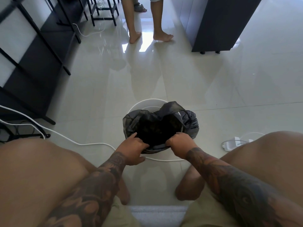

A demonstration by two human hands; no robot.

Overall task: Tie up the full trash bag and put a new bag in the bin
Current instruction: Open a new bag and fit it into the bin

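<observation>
A white cable (91,143) is seen trailing across the glossy floor (229,95) just behind the white bin (144,104), and a second person's bare feet (135,36) are planted farther off beside a dark cabinet (218,25). The black trash bag (157,126) is draped over the bin's rim. Its near edge is gripped by the left hand (133,145) and right hand (180,143), fingers curled in.

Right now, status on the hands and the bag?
Left hand and right hand both grip black trash bag at near rim. Bag open, untied, in white bin. White cable beside bin.
</observation>
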